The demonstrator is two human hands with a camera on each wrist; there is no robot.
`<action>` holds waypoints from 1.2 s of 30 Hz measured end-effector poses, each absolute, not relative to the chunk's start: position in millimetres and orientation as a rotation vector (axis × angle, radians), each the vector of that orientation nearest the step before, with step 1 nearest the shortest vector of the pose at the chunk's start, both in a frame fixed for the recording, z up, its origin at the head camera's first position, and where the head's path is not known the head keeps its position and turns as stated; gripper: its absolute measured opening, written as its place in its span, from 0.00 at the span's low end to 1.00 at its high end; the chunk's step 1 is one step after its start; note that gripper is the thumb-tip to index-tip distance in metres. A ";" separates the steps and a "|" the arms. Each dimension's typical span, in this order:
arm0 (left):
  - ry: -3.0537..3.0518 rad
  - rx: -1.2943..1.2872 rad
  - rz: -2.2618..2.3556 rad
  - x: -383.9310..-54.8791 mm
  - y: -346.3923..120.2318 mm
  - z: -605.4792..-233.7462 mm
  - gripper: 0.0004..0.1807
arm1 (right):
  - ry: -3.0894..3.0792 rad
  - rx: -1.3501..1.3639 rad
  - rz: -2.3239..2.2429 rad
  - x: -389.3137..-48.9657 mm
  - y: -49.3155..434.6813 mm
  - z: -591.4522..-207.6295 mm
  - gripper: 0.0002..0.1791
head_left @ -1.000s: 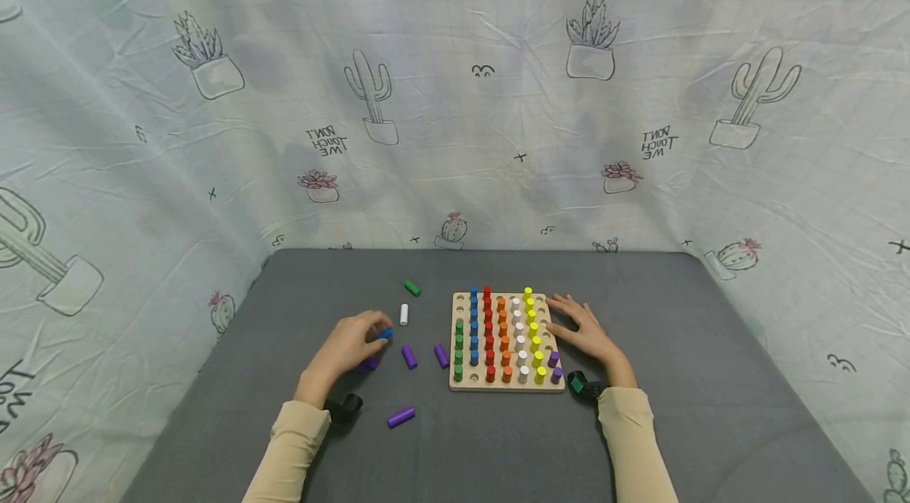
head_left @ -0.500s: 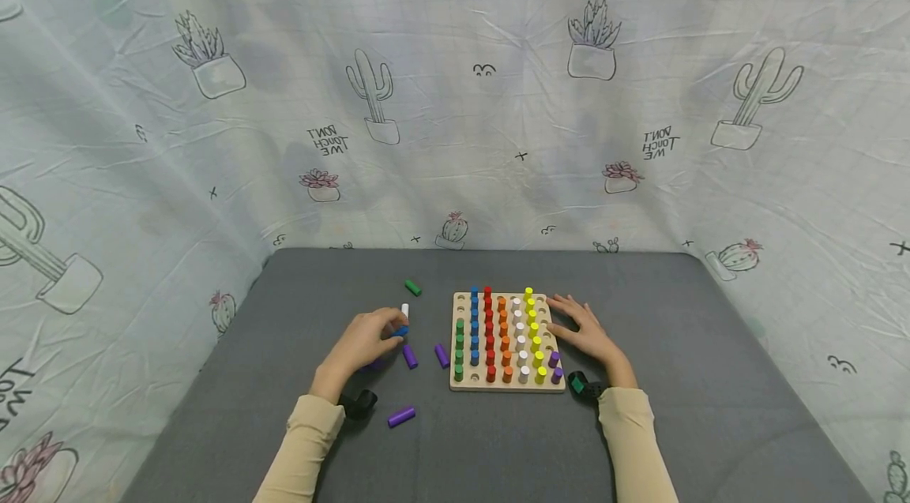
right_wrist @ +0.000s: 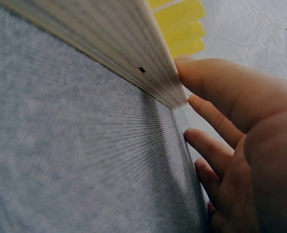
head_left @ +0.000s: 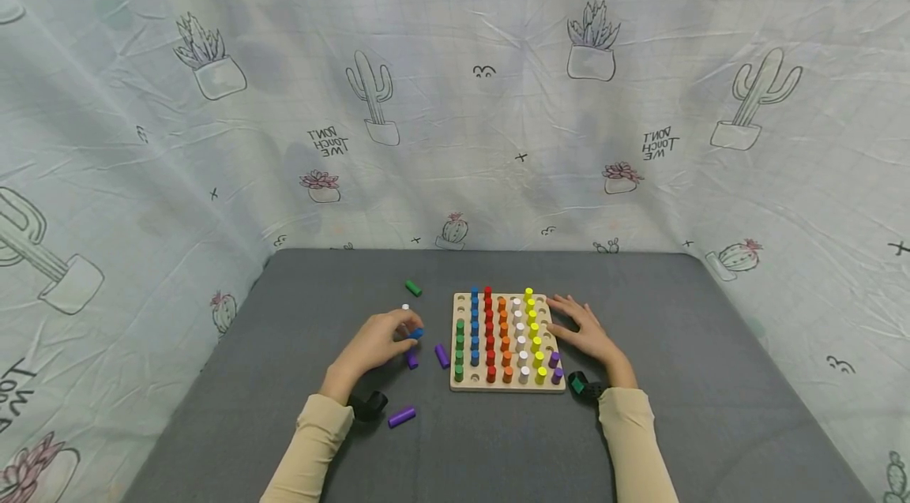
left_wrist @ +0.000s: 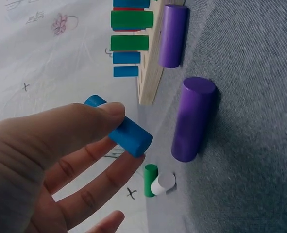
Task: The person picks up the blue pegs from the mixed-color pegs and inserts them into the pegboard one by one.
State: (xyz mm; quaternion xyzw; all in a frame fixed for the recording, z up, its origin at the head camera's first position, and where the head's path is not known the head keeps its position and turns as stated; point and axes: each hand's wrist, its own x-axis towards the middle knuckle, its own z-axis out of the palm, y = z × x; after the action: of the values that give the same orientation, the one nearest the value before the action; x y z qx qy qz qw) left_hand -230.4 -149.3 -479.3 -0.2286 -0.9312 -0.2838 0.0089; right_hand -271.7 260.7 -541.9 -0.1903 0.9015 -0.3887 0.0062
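Observation:
My left hand [head_left: 378,341] pinches a blue peg [left_wrist: 128,133] between thumb and fingers, over the table left of the wooden pegboard [head_left: 464,385]. Upright pegs stand in the board in coloured columns: green, blue, red, orange, white, yellow, and two purple ones [head_left: 557,377] at the near right corner. Some holes show bare, among them a few in the green column and one at the near end of the blue column. My right hand [head_left: 586,335] rests at the board's right side, thumb and fingertips at its edge, fingers relaxed.
Loose pegs lie on the grey table left of the board: a purple peg [head_left: 442,356] beside it, another purple peg [left_wrist: 194,119] under my left hand, a purple peg [head_left: 402,417] nearer me, a white peg [left_wrist: 163,183] and a green peg [head_left: 413,287] farther back. A patterned cloth hangs behind.
My left hand has moved right toward the board, carrying the blue peg past the white peg and over a purple one. My right hand has stayed at the board's edge.

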 end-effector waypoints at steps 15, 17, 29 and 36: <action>-2.927 -0.765 -0.974 -230.0 -140.8 -480.1 0.12 | 2.813 -0.593 -1.222 -270.9 260.7 -538.9 0.33; -2.937 -0.762 -0.991 -230.1 -139.3 -479.9 0.12 | 2.815 -0.594 -1.219 -270.9 260.9 -539.7 0.33; -2.955 -0.825 -1.029 -231.0 -128.8 -478.0 0.12 | 2.813 -0.605 -1.228 -271.2 261.9 -542.0 0.33; -2.953 -0.849 -1.055 -230.7 -123.7 -477.0 0.11 | 2.812 -0.590 -1.220 -271.2 261.2 -540.9 0.33</action>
State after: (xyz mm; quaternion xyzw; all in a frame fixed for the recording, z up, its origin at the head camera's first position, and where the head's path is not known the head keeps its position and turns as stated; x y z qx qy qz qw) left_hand -230.7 -123.7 -477.0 -0.2610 -0.9077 -0.3243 -0.0533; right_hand -271.2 261.2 -540.9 -0.1889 0.9008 -0.3908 0.0101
